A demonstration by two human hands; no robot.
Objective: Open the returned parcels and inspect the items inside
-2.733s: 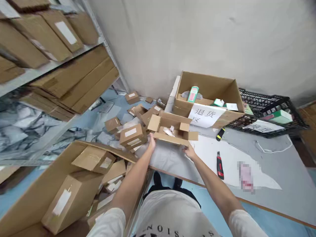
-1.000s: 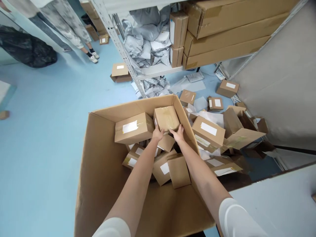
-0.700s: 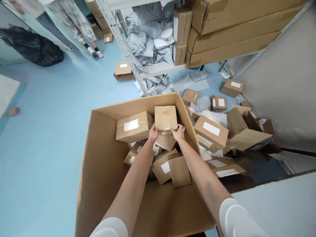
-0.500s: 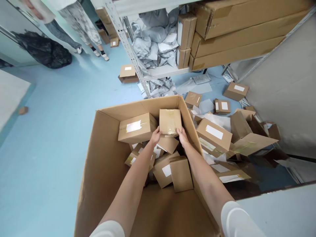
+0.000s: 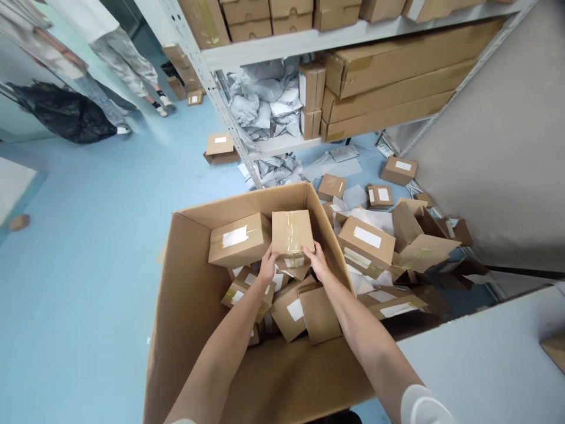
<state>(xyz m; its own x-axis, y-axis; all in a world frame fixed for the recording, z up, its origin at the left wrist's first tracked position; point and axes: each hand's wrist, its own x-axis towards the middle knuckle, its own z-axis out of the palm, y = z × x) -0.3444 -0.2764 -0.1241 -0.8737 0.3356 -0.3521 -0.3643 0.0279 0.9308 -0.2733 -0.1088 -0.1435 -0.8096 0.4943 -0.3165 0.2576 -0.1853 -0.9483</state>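
Observation:
Between my two hands is a small taped cardboard box, inside the upper right corner of a large open carton. My left hand grips its lower left corner, and my right hand grips its lower right corner. Just to the left lies a longer box with a white label. Below my hands several more boxes are heaped, among them a plain brown box and a labelled box. My forearms cover part of the heap.
A metal shelf holds grey mailer bags and long cartons. Loose boxes and packing scraps crowd the floor at right. Two people stand at upper left near a black bag. A white surface lies lower right.
My view has shifted, showing more of the upper shelf and the carton's near edge. Both hands still hold the small box, which has tipped slightly, showing more of its front side.

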